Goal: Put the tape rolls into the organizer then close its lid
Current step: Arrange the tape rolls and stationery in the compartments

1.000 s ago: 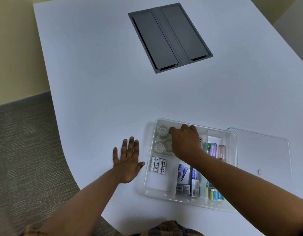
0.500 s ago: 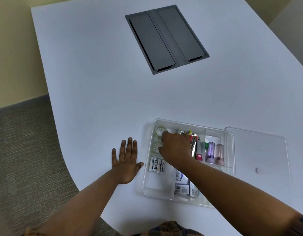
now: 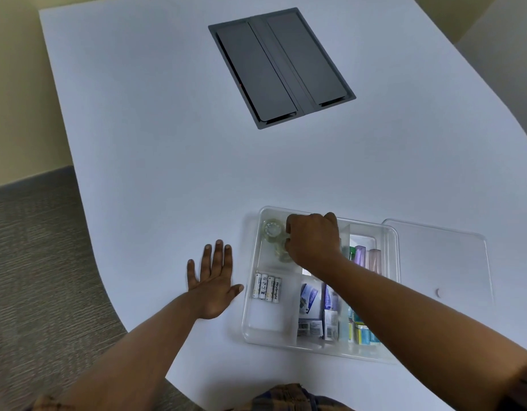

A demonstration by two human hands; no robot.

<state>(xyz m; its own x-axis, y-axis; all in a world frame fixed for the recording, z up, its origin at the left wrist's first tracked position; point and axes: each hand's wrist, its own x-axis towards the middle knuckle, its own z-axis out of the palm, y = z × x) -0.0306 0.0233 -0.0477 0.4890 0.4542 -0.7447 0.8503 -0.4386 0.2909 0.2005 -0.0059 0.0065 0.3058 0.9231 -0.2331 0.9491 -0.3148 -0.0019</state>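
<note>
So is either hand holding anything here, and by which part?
Left hand lies flat on the table, empty. Right hand reaches among the tape rolls in the organizer; any hold is hidden.

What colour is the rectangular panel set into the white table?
Dark grey panel, seen best in the head view.

Both forearms are bare from the wrist up to the frame edge, and neither the left hand (image 3: 212, 284) nor the right hand (image 3: 312, 240) wears a glove, ring or watch. At the bottom edge a piece of plaid cloth (image 3: 289, 399) shows, in brown, orange and dark blue. A similar bit sits at the lower left corner, perhaps a rolled sleeve (image 3: 45, 404), but it is blurred.
</note>
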